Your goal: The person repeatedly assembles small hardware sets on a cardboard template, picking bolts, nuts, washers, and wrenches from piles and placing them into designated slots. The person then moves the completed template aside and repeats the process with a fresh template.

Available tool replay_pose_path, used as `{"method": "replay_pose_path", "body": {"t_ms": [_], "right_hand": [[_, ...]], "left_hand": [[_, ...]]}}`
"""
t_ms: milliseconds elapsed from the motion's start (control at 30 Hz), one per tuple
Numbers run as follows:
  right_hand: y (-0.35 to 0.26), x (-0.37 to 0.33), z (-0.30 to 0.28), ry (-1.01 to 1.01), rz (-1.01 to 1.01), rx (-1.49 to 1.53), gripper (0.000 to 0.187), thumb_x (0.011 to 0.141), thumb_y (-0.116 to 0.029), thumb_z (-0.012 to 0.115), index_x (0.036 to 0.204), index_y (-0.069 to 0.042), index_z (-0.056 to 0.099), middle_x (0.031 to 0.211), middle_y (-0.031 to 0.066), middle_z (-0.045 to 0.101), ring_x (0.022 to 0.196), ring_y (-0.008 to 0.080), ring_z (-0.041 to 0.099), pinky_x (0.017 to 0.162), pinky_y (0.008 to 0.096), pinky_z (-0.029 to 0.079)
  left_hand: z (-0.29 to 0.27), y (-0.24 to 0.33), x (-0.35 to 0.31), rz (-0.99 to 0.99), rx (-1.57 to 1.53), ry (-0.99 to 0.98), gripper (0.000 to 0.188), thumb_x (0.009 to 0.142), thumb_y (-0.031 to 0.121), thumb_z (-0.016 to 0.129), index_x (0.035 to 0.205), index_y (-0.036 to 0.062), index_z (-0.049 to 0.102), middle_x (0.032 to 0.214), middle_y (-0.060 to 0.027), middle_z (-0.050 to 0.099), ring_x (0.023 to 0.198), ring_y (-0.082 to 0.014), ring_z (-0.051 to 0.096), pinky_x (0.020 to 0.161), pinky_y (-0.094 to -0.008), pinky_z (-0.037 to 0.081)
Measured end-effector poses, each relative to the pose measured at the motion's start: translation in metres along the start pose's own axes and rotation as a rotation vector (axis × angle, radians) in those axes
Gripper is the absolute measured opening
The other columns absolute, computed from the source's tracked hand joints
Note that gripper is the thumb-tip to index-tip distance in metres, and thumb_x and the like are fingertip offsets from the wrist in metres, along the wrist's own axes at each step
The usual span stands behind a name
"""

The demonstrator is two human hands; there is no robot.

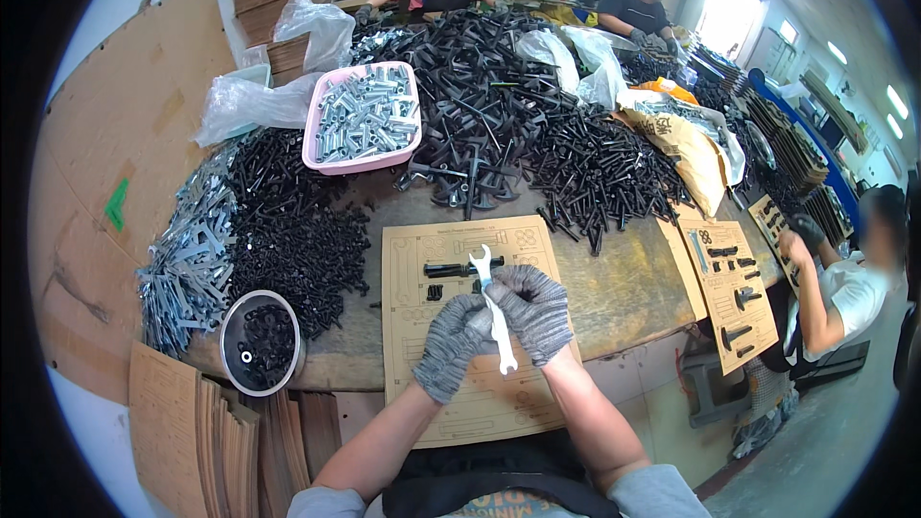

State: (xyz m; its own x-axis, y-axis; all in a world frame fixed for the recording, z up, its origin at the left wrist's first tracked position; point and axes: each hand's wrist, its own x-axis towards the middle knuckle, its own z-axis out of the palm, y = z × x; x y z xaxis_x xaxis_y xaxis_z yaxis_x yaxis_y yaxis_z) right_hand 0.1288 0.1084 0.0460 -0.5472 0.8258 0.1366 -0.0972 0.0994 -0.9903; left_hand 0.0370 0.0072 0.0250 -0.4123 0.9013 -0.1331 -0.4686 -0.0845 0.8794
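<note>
While your left hand [451, 345], gloved in grey knit, pinches the wrench [500, 328] near its middle, your right hand [533, 309], gloved alike, curls its fingers against the same stretch from the right; how firmly that one grips, you cannot tell from this view. The wrench sits between your hands at the centre of the frame, so neither is clearly nearer. Its long axis runs steeply, one end up and slightly left, the other down and slightly right, toward your body. It looks pale, silvery white and smooth, with a forked opening at each end and a slim shank.

Beneath it you have a printed cardboard sheet [401, 336], with a long black bolt [443, 270] lying across its upper part, just beyond the wrench's upper end. Farther out, a metal bowl [251, 303] stands lower left, a pink tub [360, 169] upper left of centre, and heaped black bolts [600, 168] upper right of centre.
</note>
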Motion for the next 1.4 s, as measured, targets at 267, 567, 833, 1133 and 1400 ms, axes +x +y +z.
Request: {"method": "replay_pose_path", "body": {"t_ms": [267,567,833,1133,1400], "right_hand": [[-0.004,0.000,0.005,0.115,-0.181,-0.160,0.016,0.084,-0.008,0.068,0.096,0.001,0.067,0.077,0.0048,0.066,0.068,0.0087,0.058,0.062,0.0244,0.050],[0.003,0.003,0.015,0.192,-0.224,-0.192,0.016,0.083,-0.007,0.068,0.097,0.001,0.066,0.078,0.0034,0.066,0.067,0.0080,0.055,0.065,0.0240,0.048],[-0.007,0.028,-0.005,-0.327,0.195,0.021,0.023,0.086,-0.010,0.065,0.108,-0.001,0.065,0.086,0.0053,0.067,0.069,0.0090,0.062,0.059,0.0206,0.052],[0.021,0.124,0.074,-0.516,0.456,-0.073,0.023,0.083,-0.009,0.068,0.104,-0.001,0.065,0.084,0.0062,0.067,0.069,0.0118,0.064,0.059,0.0221,0.054],[0.081,0.185,0.098,-0.735,0.554,-0.147,0.020,0.083,-0.011,0.069,0.101,-0.004,0.067,0.085,0.0032,0.068,0.068,0.0128,0.064,0.063,0.0267,0.056]], "left_hand": [[0.001,-0.009,-0.010,0.038,0.059,-0.076,0.016,0.091,0.009,0.056,0.106,0.0033,0.054,0.096,-0.0059,0.059,0.086,-0.0142,0.061,0.070,-0.0288,0.057],[0.014,-0.012,-0.020,-0.060,0.049,-0.031,0.018,0.095,0.018,0.051,0.106,0.0041,0.053,0.093,-0.0062,0.058,0.079,-0.0121,0.057,0.070,-0.0260,0.051],[-0.027,-0.006,-0.020,0.111,0.573,0.062,0.023,0.098,0.022,0.044,0.110,0.0040,0.051,0.079,-0.0042,0.057,0.069,-0.0124,0.055,0.064,-0.0278,0.048],[-0.098,0.027,0.006,0.186,1.037,0.378,0.034,0.091,0.021,0.055,0.120,0.0045,0.051,0.077,-0.0076,0.059,0.067,-0.0177,0.058,0.065,-0.0323,0.048],[-0.104,0.024,0.022,-0.033,1.455,0.451,0.044,0.079,0.036,0.068,0.111,0.0082,0.056,0.076,-0.0105,0.064,0.072,-0.0292,0.064,0.066,-0.0404,0.049]]}}
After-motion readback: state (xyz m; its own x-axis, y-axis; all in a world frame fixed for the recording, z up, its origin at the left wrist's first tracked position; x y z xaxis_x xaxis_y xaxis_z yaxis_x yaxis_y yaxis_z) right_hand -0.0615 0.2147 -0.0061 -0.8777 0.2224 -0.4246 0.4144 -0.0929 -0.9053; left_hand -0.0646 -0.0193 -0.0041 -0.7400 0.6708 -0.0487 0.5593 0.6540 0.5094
